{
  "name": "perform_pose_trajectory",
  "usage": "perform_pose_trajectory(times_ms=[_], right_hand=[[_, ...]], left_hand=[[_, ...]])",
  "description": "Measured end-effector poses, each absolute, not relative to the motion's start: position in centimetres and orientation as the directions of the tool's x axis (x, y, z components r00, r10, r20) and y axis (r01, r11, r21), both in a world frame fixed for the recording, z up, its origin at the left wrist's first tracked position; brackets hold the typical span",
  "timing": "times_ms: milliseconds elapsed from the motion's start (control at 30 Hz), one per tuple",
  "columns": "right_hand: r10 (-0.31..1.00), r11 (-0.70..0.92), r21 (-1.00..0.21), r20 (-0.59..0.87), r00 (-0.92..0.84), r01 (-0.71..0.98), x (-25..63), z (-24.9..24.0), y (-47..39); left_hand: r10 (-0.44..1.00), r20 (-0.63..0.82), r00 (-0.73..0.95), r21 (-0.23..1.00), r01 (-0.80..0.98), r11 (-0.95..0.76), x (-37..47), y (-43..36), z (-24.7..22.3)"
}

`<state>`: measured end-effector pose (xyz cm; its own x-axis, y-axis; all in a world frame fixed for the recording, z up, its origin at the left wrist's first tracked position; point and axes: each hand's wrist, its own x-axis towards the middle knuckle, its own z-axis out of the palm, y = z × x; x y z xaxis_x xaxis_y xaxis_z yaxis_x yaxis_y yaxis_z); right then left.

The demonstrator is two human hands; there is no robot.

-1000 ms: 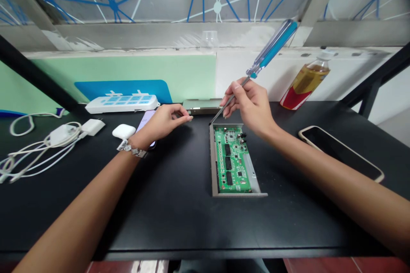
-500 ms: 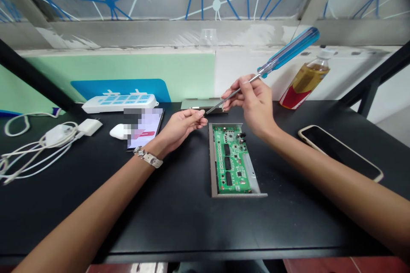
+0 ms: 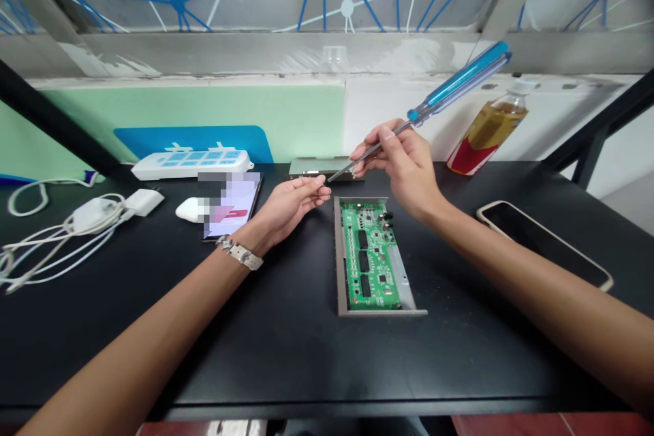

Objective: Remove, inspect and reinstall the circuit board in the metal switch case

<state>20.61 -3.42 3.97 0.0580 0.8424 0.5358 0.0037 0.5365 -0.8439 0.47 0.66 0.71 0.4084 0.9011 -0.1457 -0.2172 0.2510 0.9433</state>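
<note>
My right hand [image 3: 409, 160] grips the metal shaft of a screwdriver [image 3: 457, 85] between thumb and fingers. Its blue and clear handle points up to the right. The shaft slants down to my left hand [image 3: 299, 201], whose thumb and fingertips are pinched together at the tip. What sits in that pinch is too small to make out. Just below and right of the fingertips, a green circuit board [image 3: 375, 255] lies in a metal tray-like housing [image 3: 338, 259] on the black table. Behind my hands lies a flat metal cover-like piece [image 3: 306, 167], partly hidden.
To the left are white cables with a charger [image 3: 144, 202], a power strip [image 3: 194, 163], a white earbud case [image 3: 189, 210] and a lit phone [image 3: 238, 201]. On the right stand a bottle [image 3: 488, 126] and, flat, a phone in a pale case [image 3: 546, 243].
The screwdriver has turned about its own axis in my right hand, so its handle shows a different side. Both hands stay in nearly the same place.
</note>
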Motion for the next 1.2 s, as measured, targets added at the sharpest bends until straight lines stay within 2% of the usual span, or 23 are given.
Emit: perform_pose_trajectory(times_ms=[233, 433, 533, 633, 733, 800, 900, 1100, 1200], right_hand=[[0.844, 0.536, -0.844, 0.536, -0.016, -0.028, 21.0, 4.0, -3.4], [0.855, 0.519, -0.855, 0.519, -0.004, 0.006, 21.2, 4.8, -3.9], [0.846, 0.532, -0.846, 0.533, 0.017, 0.019, 21.7, 5.6, -4.0], [0.849, 0.525, -0.850, 0.527, 0.041, 0.053, 22.7, 6.0, -3.8], [0.846, 0.524, -0.847, 0.530, 0.060, 0.089, 23.6, 5.9, -3.6], [0.838, 0.532, -0.840, 0.540, 0.077, 0.109, 23.9, 5.6, -3.5], [0.831, 0.536, -0.833, 0.549, 0.089, 0.136, 23.9, 5.2, -3.4], [0.825, 0.538, -0.820, 0.560, 0.079, 0.197, 24.0, 4.8, -3.3], [0.810, 0.555, -0.796, 0.583, 0.061, 0.240, 24.0, 4.6, -3.2]], left_hand=[[0.909, -0.209, 0.361, 0.907, -0.276, 0.318, 1.0, -0.1, 1.3], [0.897, -0.164, 0.410, 0.914, -0.278, 0.294, 1.7, -0.9, 1.2], [0.888, -0.068, 0.456, 0.979, -0.140, 0.147, 1.8, -1.0, 1.2], [0.886, 0.118, 0.447, 0.973, 0.127, -0.194, 1.7, -1.2, 1.4], [0.800, 0.372, 0.471, 0.746, 0.360, -0.559, 1.6, -1.6, 1.5], [0.713, 0.432, 0.552, 0.602, 0.412, -0.684, 1.6, -1.8, 1.3], [0.677, 0.359, 0.642, 0.557, 0.434, -0.708, 1.8, -1.9, 0.7], [0.691, 0.334, 0.641, 0.575, 0.442, -0.688, 1.4, -1.5, 0.7], [0.695, 0.290, 0.658, 0.523, 0.500, -0.690, 0.5, -1.2, 1.6]])
